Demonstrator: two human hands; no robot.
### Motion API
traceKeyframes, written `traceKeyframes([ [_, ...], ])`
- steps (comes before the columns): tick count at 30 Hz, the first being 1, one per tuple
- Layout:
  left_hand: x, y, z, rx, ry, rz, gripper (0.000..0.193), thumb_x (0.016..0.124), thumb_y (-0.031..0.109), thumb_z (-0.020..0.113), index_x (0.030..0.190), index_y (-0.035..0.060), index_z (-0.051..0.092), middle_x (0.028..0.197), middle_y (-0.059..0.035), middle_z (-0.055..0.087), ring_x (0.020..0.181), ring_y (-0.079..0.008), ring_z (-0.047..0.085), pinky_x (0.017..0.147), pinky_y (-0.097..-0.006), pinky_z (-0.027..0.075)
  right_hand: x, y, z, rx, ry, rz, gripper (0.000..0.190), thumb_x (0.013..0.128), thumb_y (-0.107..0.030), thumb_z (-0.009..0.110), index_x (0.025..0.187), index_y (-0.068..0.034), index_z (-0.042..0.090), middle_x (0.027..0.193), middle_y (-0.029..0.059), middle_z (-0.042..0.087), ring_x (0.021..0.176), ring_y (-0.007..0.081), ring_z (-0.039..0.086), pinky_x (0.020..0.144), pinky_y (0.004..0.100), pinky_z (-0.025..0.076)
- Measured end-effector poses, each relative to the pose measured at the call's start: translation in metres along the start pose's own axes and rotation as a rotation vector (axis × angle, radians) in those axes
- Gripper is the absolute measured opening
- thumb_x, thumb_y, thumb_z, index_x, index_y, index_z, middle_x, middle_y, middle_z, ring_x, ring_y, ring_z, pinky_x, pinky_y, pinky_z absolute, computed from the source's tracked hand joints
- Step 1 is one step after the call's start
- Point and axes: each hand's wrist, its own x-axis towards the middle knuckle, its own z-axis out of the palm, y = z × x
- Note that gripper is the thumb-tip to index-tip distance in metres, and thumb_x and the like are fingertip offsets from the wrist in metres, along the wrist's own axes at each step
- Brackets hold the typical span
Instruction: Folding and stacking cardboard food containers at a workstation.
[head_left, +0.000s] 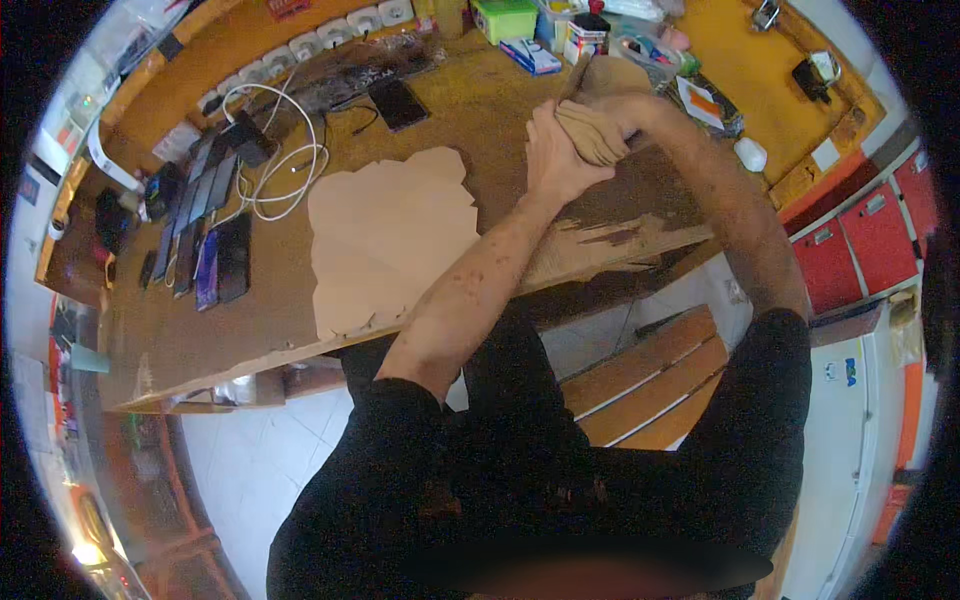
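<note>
My left hand (559, 157) is closed around the near left side of a stack of brown layered material (592, 135), perhaps leather or cardboard; its kind I cannot tell. On the far right side of that stack is my right hand (634, 116), partly hidden by it and blurred. A wider brown piece (619, 73) stands up behind the hands. To the left of my left forearm, a large tan sheet with scalloped, uneven edges (390, 225) lies flat on the wooden table, reaching its near edge.
Several phones (217, 176) and a looped white cable (281, 150) lie at the left. A dark phone (398, 103) rests farther back. Along the back right stand a green container (505, 20), a dark bottle (589, 34) and a blue-white box (530, 55). A slatted wooden seat (652, 379) is below the table.
</note>
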Motion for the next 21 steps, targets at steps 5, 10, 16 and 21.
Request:
traceKeyframes([
  [5, 0.0, -0.008, 0.012, -0.069, 0.008, 0.036, 0.111, 0.044, 0.026, 0.086, 0.128, -0.0045, 0.02, 0.12, -0.0202, 0.038, 0.112, -0.0391, 0.039, 0.094, -0.044, 0.038, 0.046, 0.038, 0.031, 0.109, 0.032, 0.04, 0.03, 0.067, -0.028, 0.064, 0.088, -0.007, 0.068, 0.084, 0.0128, 0.067, 0.077, 0.0275, 0.064, 0.07, 0.0399, 0.049],
  [10, 0.011, -0.008, 0.016, -0.184, -0.038, 0.001, 0.112, 0.044, 0.028, 0.085, 0.129, -0.0027, 0.02, 0.12, -0.0213, 0.038, 0.111, -0.0398, 0.04, 0.094, -0.0436, 0.038, 0.055, 0.093, 0.074, 0.19, 0.164, 0.162, 0.03, 0.068, -0.028, 0.065, 0.091, -0.008, 0.068, 0.087, 0.0124, 0.067, 0.08, 0.0253, 0.064, 0.072, 0.0378, 0.049],
  [16, 0.007, 0.014, -0.012, 0.208, -0.224, -0.338, 0.117, 0.044, 0.039, 0.086, 0.133, 0.0012, 0.019, 0.132, -0.0249, 0.033, 0.123, -0.0396, 0.036, 0.096, -0.0454, 0.038, 0.042, 0.07, -0.011, 0.726, 0.444, 0.255, 0.019, 0.087, -0.02, 0.054, 0.1, -0.009, 0.061, 0.092, 0.0074, 0.063, 0.069, 0.0166, 0.062, 0.063, 0.028, 0.047],
  [21, 0.004, 0.037, -0.072, 0.491, -0.424, -0.157, 0.088, 0.065, 0.048, 0.071, 0.128, -0.0004, 0.034, 0.128, -0.0218, 0.044, 0.117, -0.0338, 0.045, 0.093, -0.0473, 0.041, -0.001, -0.055, -0.079, 0.552, 1.292, 0.017, 0.015, 0.084, -0.01, 0.055, 0.097, -0.005, 0.062, 0.086, 0.0079, 0.064, 0.069, 0.0148, 0.061, 0.065, 0.0268, 0.047],
])
